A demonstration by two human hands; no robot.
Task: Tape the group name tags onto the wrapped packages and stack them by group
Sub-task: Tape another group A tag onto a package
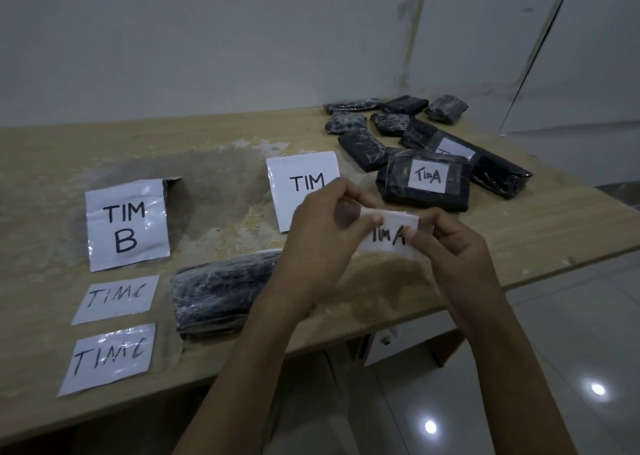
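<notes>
Fingers of both hands — left hand (322, 232), right hand (450, 243) — pinch one "Tim A" tag (388, 234).

A plain office-like room; a wood-grain table (207, 135) fills mid-frame; bare white wall (207, 38) above; glossy floor tiles (519, 385) lower right.

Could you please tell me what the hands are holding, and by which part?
Both hands, left and right, hold a small white paper tag marked "TIM A", pinched at its left and right ends above the table.
</notes>
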